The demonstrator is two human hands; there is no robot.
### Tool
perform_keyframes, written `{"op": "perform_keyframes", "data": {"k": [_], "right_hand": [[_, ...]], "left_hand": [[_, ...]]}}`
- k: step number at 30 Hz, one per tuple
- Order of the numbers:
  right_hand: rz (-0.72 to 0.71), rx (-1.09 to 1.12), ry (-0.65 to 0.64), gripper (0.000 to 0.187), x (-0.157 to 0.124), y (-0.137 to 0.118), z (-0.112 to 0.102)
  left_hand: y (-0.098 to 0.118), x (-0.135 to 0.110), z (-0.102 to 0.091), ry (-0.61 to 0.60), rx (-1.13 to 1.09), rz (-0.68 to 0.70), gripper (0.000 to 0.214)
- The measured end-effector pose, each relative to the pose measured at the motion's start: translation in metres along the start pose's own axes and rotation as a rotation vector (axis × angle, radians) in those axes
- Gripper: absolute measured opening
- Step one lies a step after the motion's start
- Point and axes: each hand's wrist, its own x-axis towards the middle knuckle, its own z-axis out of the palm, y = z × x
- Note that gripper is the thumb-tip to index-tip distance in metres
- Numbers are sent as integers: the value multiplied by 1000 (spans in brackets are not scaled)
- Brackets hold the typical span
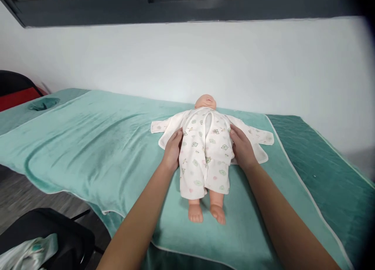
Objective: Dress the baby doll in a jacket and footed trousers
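A baby doll (206, 101) lies on its back, head toward the wall and bare feet (195, 213) toward me. White printed baby clothes (216, 145) cover its body and upper legs, with a narrow slit at the chest showing grey-white beneath. Wide sleeves of a white baby shirt (261, 137) spread out flat on both sides. My left hand (173, 147) is closed against the clothes at the doll's side on the left. On the opposite side, my right hand (241, 147) grips the clothes too. Fingertips of both hands are partly hidden by the cloth.
Under the doll, a light green sheet (96, 145) covers a long bed with a face hole (43, 103) at the far left. A white wall (175, 59) rises behind it. At lower left stands a black chair (67, 231) with a crumpled cloth (32, 252) on it.
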Motion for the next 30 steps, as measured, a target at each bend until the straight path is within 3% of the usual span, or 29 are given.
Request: {"op": "perform_keyframes", "data": {"k": [3, 7, 11, 15, 19, 24, 30], "right_hand": [[-99, -134, 43, 56, -58, -17, 2], [-300, -392, -117, 51, -145, -41, 14], [-388, -585, -234, 42, -192, -56, 25], [-402, -877, -259, 38, -198, -64, 34], [-500, -1033, -247, 21, -192, -70, 48], [-519, -1001, -310, 19, -186, -77, 55], [-540, -910, -391, 19, -195, -82, 44]], "left_hand": [[-1, -28, -11, 37, 186, 100, 35], [-4, -54, -20, 16, 359, 182, 27], [-6, -82, -26, 22, 444, 203, 17], [-5, -122, -38, -88, 547, 223, 9], [-5, -149, -46, -227, 680, 293, 24], [-7, -153, -44, -223, 750, 351, 24], [3, -167, -44, -196, 677, 444, 16]]}}
